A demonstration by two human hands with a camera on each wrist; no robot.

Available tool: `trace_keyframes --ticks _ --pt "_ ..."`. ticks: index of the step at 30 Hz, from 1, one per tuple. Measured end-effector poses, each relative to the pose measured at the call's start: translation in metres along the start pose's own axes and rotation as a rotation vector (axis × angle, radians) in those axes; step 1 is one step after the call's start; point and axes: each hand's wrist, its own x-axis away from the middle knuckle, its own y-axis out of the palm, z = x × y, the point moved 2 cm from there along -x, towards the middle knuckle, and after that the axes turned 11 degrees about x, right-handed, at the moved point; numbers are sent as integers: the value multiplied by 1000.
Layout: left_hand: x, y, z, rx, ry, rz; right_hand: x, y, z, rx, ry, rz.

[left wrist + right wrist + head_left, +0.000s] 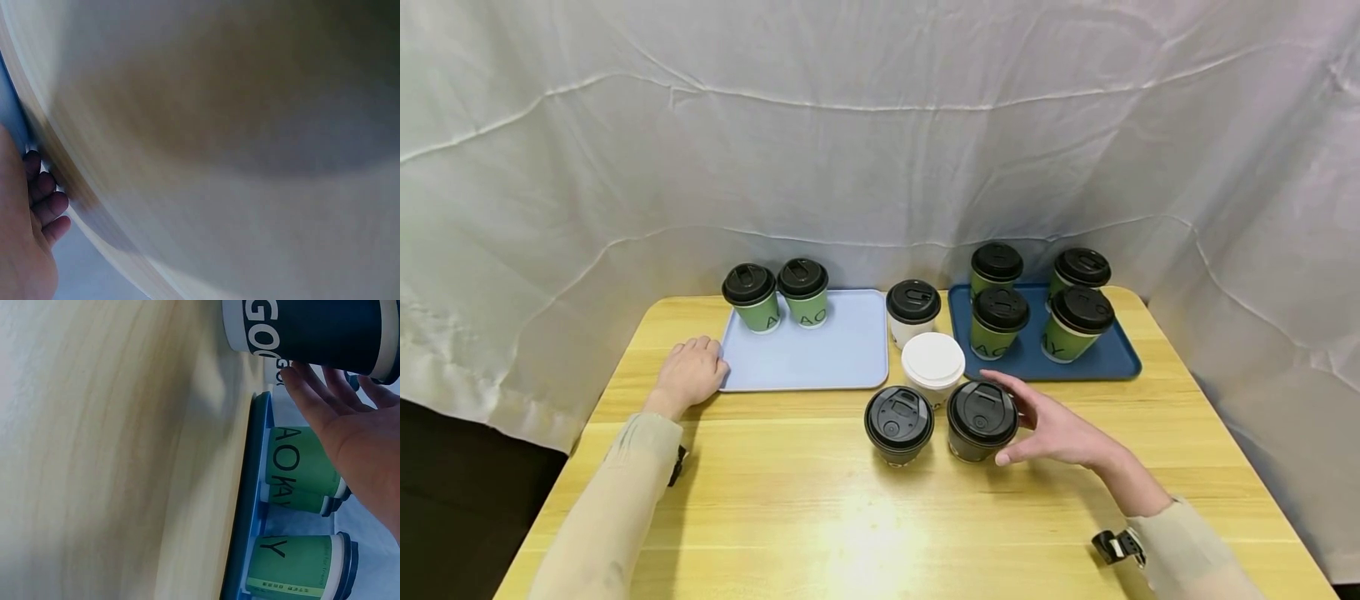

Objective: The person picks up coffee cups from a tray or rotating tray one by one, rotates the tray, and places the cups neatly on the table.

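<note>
My right hand [1052, 429] is around the right side of a dark paper coffee cup [982, 421] with a black lid. Its fingers reach behind the cup and the thumb stands a little off its front. The right wrist view shows fingertips [297, 381] at the side of this dark cup [331, 334]; the thumb is hidden there. Just left stands a second dark cup [898, 423]. Behind them are a white-lidded cup [933, 362] and a white cup with a black lid [913, 304]. My left hand [688, 373] rests on the table beside the light blue tray [805, 367], fingers loosely bent.
Two green cups [808, 310] with black lids stand at the back of the light blue tray. On the dark blue tray [1037, 367] at the right are several more green cups [992, 340]. A grey-white curtain [880, 167] hangs behind the wooden table [790, 500].
</note>
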Motion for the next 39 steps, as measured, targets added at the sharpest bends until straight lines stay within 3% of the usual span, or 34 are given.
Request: trace_keyframes --ticks 9,16,25,39 --pt "2 0 0 2 8 6 -4 -8 -11 -7 -101 34" --pt "3 0 1 2 7 13 -19 -18 -31 9 -147 139" --pt "2 0 -1 5 -8 -9 -48 -34 -57 75 -164 242" --pt "1 -2 1 10 -9 -7 -113 -56 -87 123 -130 204"
